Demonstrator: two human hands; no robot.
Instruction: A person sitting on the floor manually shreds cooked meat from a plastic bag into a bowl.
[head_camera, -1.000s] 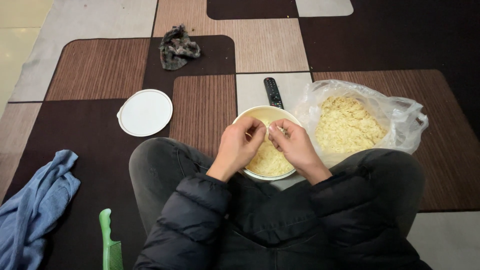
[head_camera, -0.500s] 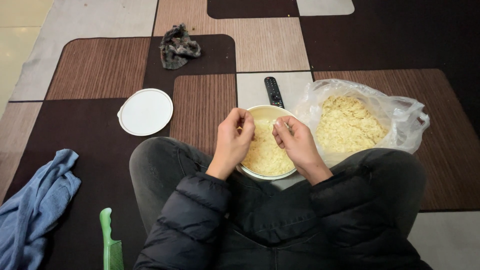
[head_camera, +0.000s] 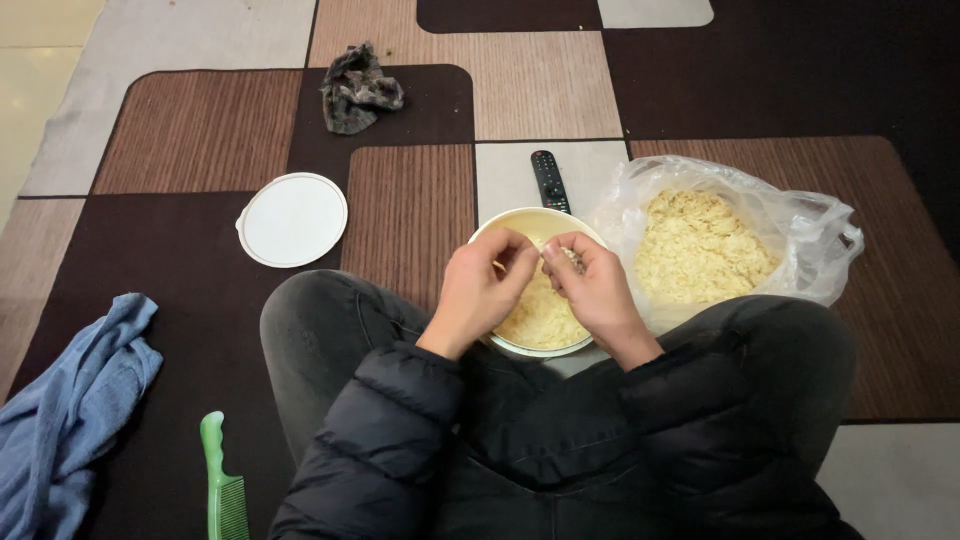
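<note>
Both hands meet above the bowl (head_camera: 537, 322) at the knees; left hand (head_camera: 484, 287) and right hand (head_camera: 590, 283) pinch one pale piece together; best kept low over the bowl so bits drop in, not onto the rug (head_camera: 200, 130); bag (head_camera: 735, 235) sits just beside.

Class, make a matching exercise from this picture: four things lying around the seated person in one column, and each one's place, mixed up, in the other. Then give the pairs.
Things
1. round white lid
2. green comb
3. black remote control
4. clear plastic bag

Places
A. just beyond the bowl
B. bottom edge, beside the blue cloth
C. right of the bowl
D. left of the bowl, on the carpet

Pairs: 1-D, 2-B, 3-A, 4-C
</note>
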